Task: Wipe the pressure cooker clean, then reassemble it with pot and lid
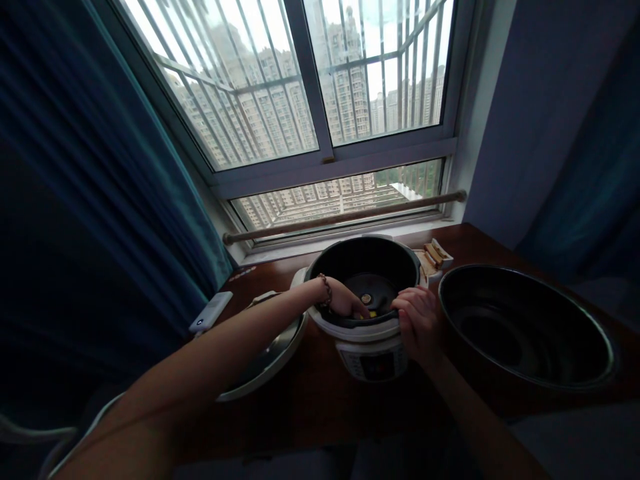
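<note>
Head view, cooker: the open cooker base (369,333) is set on the dark table (310,400) below the window, between the lid (270,360) and the inner pot (525,333).
Risk: the base could be tipped if the rim is leaned on.
Left hand (345,301): reached inside, curled; what is gripped cannot be told.
Right hand (417,320): fingers closed over the front rim.

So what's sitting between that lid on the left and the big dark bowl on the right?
The open cooker, in the head view.
</note>
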